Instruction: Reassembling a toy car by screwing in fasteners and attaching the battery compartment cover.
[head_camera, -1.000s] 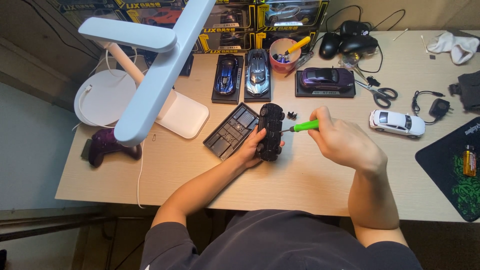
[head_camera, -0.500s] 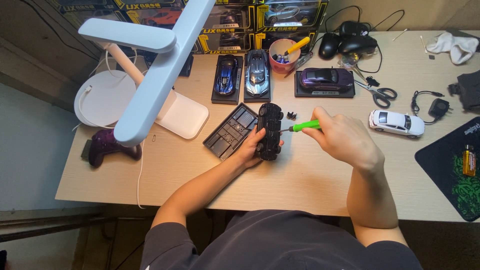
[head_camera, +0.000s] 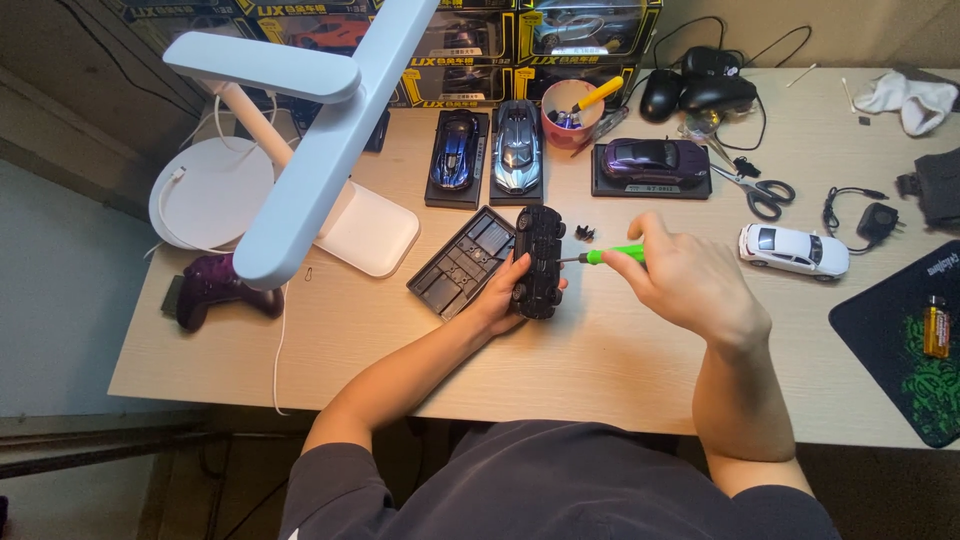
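Observation:
My left hand (head_camera: 503, 293) grips a black model car (head_camera: 537, 260) turned underside up, just above the wooden desk (head_camera: 600, 370). My right hand (head_camera: 690, 283) holds a green-handled screwdriver (head_camera: 610, 255) whose metal tip rests against the right side of the car's underside. A dark plastic display base (head_camera: 462, 262) lies flat just left of the car. A few small black parts (head_camera: 585, 233) sit on the desk right of the car's front end.
A white desk lamp (head_camera: 320, 150) reaches over the desk's left half. Blue (head_camera: 456, 147), grey (head_camera: 517, 145) and purple (head_camera: 655, 160) model cars stand on bases at the back, beside a pink cup (head_camera: 570, 112). Scissors (head_camera: 757, 190), a white car (head_camera: 793, 250), a purple game controller (head_camera: 215, 288) and a mouse pad (head_camera: 915, 340) lie around.
My right hand has turned slightly on the screwdriver. The car and my left hand stay in the same place.

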